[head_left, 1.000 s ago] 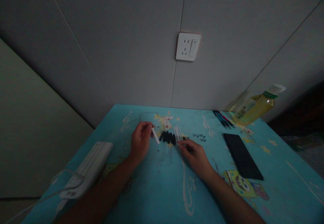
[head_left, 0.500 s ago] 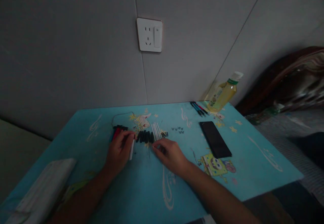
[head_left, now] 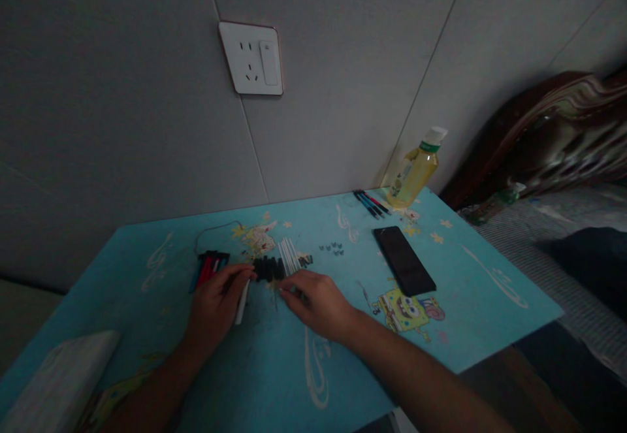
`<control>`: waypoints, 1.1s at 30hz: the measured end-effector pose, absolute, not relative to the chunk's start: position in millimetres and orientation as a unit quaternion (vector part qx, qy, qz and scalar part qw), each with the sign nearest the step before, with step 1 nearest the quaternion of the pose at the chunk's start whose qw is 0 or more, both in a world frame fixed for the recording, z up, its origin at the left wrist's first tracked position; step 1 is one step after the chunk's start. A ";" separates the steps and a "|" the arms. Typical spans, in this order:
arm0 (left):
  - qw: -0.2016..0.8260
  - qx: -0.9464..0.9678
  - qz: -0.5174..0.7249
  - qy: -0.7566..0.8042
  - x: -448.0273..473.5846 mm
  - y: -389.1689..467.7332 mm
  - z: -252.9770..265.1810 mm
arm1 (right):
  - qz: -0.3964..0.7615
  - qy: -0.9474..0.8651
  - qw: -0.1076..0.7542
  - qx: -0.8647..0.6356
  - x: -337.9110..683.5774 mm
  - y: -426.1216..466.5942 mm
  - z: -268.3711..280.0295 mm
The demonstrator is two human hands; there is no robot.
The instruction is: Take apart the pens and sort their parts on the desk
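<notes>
My left hand (head_left: 218,299) is closed in a pinch on a thin white tube (head_left: 241,302), which points down toward the table. Close to its fingertips lies a row of short black sleeves (head_left: 268,268). My right hand (head_left: 316,299) is at the near right end of that row, thumb and fingers pinched together. Whatever is between them is too small to make out. Several slim white tubes (head_left: 289,255) lie side by side just behind the right hand. Left of the sleeves, partly covered by my left hand, is a bunch of red and blue pen barrels (head_left: 209,267).
Small clear pieces (head_left: 333,248) lie right of the tubes. A black phone (head_left: 404,260) is farther right, with several pens (head_left: 371,204) and a bottle of yellow liquid (head_left: 414,175) by the wall. A white package (head_left: 61,381) sits at the table's (head_left: 235,381) near left.
The view has swung slightly to the right, so things appear shifted left. Both hands keep nearly the same pose beside the black sleeves, and the left still has the white tube.
</notes>
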State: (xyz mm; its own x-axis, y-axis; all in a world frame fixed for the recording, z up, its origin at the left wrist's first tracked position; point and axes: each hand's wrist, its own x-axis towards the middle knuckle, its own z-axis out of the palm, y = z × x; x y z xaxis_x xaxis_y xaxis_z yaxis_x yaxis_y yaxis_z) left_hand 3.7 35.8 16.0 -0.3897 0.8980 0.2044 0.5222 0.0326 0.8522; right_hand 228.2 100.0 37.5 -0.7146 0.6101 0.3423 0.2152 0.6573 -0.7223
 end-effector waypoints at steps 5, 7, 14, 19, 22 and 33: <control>0.167 0.507 0.482 0.694 1.2 37.9 22.9 | 0.339 -0.858 0.287 -0.259 229.7 100.2 41.5; 0.145 0.507 0.486 0.697 -4.9 38.6 27.1 | 0.335 -0.859 0.282 -0.266 230.5 101.3 41.1; -0.069 0.492 0.403 0.769 -56.5 42.8 40.2 | 0.326 -0.828 0.349 -0.294 231.1 109.2 37.8; -0.111 0.507 0.240 0.820 -82.1 44.0 34.2 | 0.310 -0.821 0.356 -0.322 233.5 116.4 31.2; -0.115 0.503 0.214 0.829 -85.4 42.3 30.3 | 0.301 -0.815 0.352 -0.348 233.9 121.6 22.2; -0.091 0.504 0.185 0.839 -89.6 51.1 17.0 | 0.211 -0.863 0.226 -0.398 165.2 191.8 47.8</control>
